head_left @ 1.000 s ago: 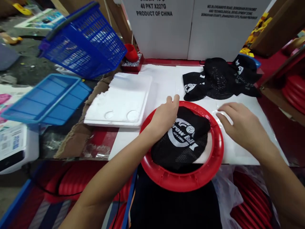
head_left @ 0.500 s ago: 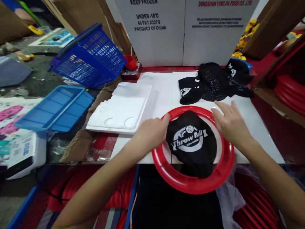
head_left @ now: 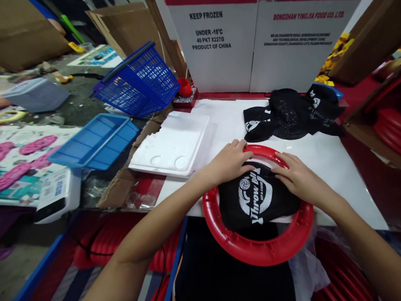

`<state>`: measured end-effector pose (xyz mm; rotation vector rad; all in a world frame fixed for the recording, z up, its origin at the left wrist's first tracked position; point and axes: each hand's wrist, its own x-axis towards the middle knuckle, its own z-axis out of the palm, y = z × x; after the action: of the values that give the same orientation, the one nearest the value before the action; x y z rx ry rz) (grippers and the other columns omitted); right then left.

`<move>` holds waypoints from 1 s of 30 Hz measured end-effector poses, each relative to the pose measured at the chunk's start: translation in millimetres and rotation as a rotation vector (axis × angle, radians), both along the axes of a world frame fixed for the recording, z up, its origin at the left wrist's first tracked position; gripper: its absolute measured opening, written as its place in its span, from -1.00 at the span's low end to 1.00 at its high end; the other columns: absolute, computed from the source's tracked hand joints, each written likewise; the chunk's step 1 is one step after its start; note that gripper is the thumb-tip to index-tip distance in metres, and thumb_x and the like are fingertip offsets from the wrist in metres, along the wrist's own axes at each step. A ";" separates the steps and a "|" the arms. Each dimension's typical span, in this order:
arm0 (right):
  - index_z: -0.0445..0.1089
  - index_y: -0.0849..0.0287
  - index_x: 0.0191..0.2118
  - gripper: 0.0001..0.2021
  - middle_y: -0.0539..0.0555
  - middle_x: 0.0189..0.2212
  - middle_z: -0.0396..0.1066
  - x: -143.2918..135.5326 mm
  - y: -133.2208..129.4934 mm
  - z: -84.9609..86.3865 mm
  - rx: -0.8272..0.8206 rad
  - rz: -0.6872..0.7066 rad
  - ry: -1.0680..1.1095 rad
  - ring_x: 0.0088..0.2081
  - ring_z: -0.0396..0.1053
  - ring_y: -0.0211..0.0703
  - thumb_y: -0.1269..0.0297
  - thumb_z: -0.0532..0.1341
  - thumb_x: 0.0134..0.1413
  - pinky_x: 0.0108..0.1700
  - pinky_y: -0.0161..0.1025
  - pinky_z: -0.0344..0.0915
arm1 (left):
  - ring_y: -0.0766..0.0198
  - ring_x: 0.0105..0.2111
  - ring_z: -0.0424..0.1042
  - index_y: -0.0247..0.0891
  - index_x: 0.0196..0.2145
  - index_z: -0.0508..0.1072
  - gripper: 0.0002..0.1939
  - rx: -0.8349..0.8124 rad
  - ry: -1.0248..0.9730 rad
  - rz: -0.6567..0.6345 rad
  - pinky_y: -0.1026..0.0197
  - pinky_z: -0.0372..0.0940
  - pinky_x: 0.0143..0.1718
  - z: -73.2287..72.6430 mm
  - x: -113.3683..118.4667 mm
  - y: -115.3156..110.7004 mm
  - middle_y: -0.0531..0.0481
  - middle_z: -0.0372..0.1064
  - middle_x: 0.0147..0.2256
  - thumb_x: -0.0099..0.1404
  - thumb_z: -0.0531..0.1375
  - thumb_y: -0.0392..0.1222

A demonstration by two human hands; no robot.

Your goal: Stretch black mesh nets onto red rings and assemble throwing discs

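A red plastic ring [head_left: 257,253] leans on the near edge of the white work surface, its notched side facing me. Inside it lies a black mesh cloth [head_left: 233,209] printed "Throw Ball" in white, the lettering running sideways. My left hand [head_left: 233,161] is closed on the ring's far rim, left of centre, with the thumb at the cloth's edge. Closed on the far rim to the right is my right hand [head_left: 294,175], its thumb and fingers also touching the cloth. What lies under the fingertips is hidden. More black printed cloths [head_left: 288,113] are heaped beyond the ring.
A white foam lid [head_left: 172,142] lies at the left of the work surface [head_left: 335,167]. Farther left are a blue tray [head_left: 94,140] and a tilted blue basket [head_left: 140,79]. A white carton [head_left: 222,67] stands behind. Red rings [head_left: 344,267] are stacked below, at right.
The ring now shows its notched side instead of its smooth side. The print has turned sideways. Both hands have moved closer together along the far rim, and the view has shifted left.
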<state>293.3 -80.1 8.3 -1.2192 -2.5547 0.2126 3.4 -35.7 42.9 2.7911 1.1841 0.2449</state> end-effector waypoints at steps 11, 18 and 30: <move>0.61 0.05 -0.08 -0.81 0.19 0.38 0.31 -46.3 26.3 6.6 -0.170 0.083 0.191 0.43 0.22 0.21 0.28 0.21 0.38 0.44 0.33 0.18 | -0.04 0.00 0.39 -0.28 -0.13 0.49 -0.80 -0.144 -0.040 -0.017 -0.12 0.20 0.05 -10.8 8.8 -3.1 -0.19 0.46 -0.03 0.57 0.11 -0.15; 0.48 0.11 -0.37 -0.86 0.11 0.01 0.59 -44.4 47.6 21.4 -0.557 0.001 0.480 0.05 0.51 0.04 0.21 0.40 0.13 0.20 0.07 0.36 | 0.01 0.02 0.42 -0.20 -0.11 0.53 -0.83 -0.375 -0.285 0.003 -0.12 0.16 0.13 -19.3 11.3 2.9 -0.09 0.45 -0.06 0.53 0.18 -0.10; 0.62 0.10 -0.20 -0.80 0.05 -0.16 0.64 -37.1 65.3 12.8 -0.689 -0.023 0.520 -0.10 0.53 -0.02 0.12 0.30 0.26 0.05 -0.05 0.39 | 0.20 -0.20 0.51 -0.22 -0.22 0.61 -0.91 -0.385 -0.592 0.100 0.13 0.34 -0.10 -29.7 14.1 6.9 -0.02 0.60 -0.21 0.45 0.27 -0.24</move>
<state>256.2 -14.8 21.1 -1.1809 -2.0477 1.2983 17.5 -28.9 13.2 2.1125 1.0733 0.7068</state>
